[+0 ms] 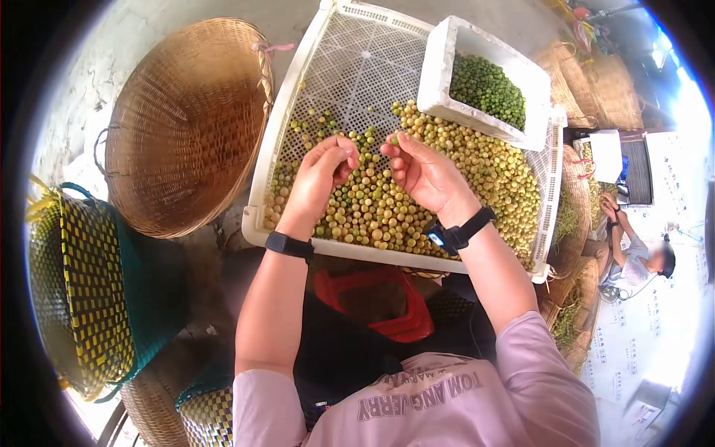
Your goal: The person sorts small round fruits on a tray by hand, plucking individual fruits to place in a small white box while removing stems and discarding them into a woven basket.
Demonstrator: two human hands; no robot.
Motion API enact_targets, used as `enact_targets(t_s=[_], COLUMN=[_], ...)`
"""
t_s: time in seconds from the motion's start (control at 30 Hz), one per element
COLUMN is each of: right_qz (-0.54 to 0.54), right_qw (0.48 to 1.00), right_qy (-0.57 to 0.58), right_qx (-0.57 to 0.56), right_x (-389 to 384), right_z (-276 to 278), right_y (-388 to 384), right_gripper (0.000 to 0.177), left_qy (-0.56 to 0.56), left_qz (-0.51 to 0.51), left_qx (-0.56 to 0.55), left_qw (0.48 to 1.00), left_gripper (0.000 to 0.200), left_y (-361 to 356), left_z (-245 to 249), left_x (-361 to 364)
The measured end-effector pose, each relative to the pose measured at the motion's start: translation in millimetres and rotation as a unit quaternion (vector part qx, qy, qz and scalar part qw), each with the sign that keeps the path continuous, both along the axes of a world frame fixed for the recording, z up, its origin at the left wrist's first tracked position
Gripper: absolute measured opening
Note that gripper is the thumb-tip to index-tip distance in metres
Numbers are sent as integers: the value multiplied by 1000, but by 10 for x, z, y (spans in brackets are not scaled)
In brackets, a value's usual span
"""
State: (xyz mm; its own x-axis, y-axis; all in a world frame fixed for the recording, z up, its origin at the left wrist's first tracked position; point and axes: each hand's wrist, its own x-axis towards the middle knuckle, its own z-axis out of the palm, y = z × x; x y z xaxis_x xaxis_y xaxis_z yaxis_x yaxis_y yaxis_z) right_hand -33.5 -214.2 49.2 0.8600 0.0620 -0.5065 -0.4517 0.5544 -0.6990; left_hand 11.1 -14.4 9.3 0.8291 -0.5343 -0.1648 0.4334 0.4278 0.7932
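A white perforated plastic crate lies before me with many small round yellow-green fruits spread over its lower part. Above them, my left hand is closed, thumb and forefinger pinched together; whatever they hold is too small to make out. My right hand faces it a short way off, with a small green fruit seemingly between thumb and fingertips. A white foam box of darker green small fruits rests tilted on the crate's upper right part. Dark bands circle both wrists.
A large woven basket stands left of the crate, with a yellow-and-black woven bag below it. A red plastic stool is under the crate's near edge. More baskets line the right, where another person sits.
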Motion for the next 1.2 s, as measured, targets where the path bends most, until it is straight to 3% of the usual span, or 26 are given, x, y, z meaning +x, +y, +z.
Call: enact_targets(t_s=[0.07,0.23,0.4,0.5,0.63,0.67,0.7,0.77,0.83,0.87,0.93,0.97,1.03,1.1,1.2], right_qz=[1,-5,70,75,54,45,37,-79,-163,-163,-146,-144,-59,71,158], right_qw=[996,995,996,989,993,982,965,895,717,716,501,501,584,627,593], right_qy=[8,25,-54,-72,-54,-95,-134,-187,-238,-240,-216,-219,-289,-244,-170], right_qx=[93,98,-12,-107,-89,-156,-221,-398,-634,-635,-825,-825,-757,-736,-771], right_x=[-26,-99,-114,-148,-182,-144,-96,118,369,415,459,452,340,287,292], right_z=[-32,41,106,122,174,259,336,450,472,453,455,375,226,-91,-495], right_y=[3,105,189,268,170,38,-115,-503,-944,-1090,-1196,-1195,-825,-540,-393], right_gripper=[19,22,20,20,20,19,19,18,16,16,14,14,11,11,14], left_qy=[10,5,11,-10,38,38,39,58,83,82,53,53,44,38,39], left_qz=[-24,-49,-65,-89,-50,-30,-9,27,70,70,81,84,100,91,90], left_qx=[15,32,52,56,57,28,-1,-19,-83,-85,-111,-112,-110,-111,-120], left_qw=[1000,998,996,994,996,998,999,998,991,991,989,989,988,989,988], left_gripper=[13,14,21,24,18,15,14,13,12,12,11,11,14,15,16], left_y=[-31,-61,-79,-85,-103,-79,-49,10,39,62,106,110,139,171,180], left_z=[12,-24,-31,-55,10,6,2,5,49,46,50,46,105,48,5], left_x=[-19,-33,-54,-53,-69,-54,-44,2,26,47,79,95,93,134,132])
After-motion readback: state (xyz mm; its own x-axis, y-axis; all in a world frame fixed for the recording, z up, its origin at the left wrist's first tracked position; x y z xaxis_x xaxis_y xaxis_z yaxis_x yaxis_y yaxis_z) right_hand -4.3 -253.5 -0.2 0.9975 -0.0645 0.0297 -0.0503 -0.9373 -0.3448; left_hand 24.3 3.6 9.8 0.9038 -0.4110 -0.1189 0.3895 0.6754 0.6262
